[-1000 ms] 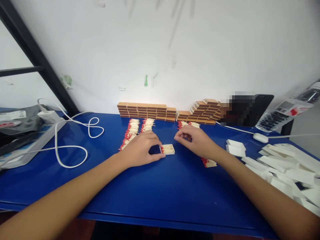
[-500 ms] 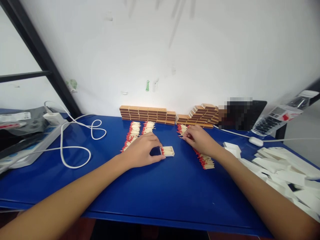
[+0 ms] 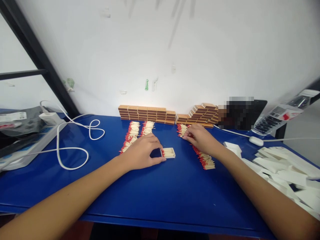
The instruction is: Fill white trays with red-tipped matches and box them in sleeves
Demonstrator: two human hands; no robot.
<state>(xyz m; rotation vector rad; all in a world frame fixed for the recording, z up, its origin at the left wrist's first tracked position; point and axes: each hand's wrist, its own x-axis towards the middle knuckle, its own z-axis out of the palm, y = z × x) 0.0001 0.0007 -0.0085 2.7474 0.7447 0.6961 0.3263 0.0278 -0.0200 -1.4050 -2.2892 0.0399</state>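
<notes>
One white tray (image 3: 171, 157) of matches (image 3: 168, 153) is gripped between thumb and fingers of the left hand (image 3: 142, 151), seemingly for steadiness; loose matches (image 3: 207, 161) are rowed beneath the right hand (image 3: 203, 138), its fingers curled; whether any is pinched cannot be told.

ok so the right hand (image 3: 201, 139) has moved off from near the little white tray (image 3: 174, 153), where it was a second ago, and now it's over at the far part of the right-hand matches (image 3: 207, 162). That shift uncovers a longer stretch of the near ones but hides some far ones. View's nudged a bit too, so the bottle (image 3: 281, 116) sits lower and further left
</notes>
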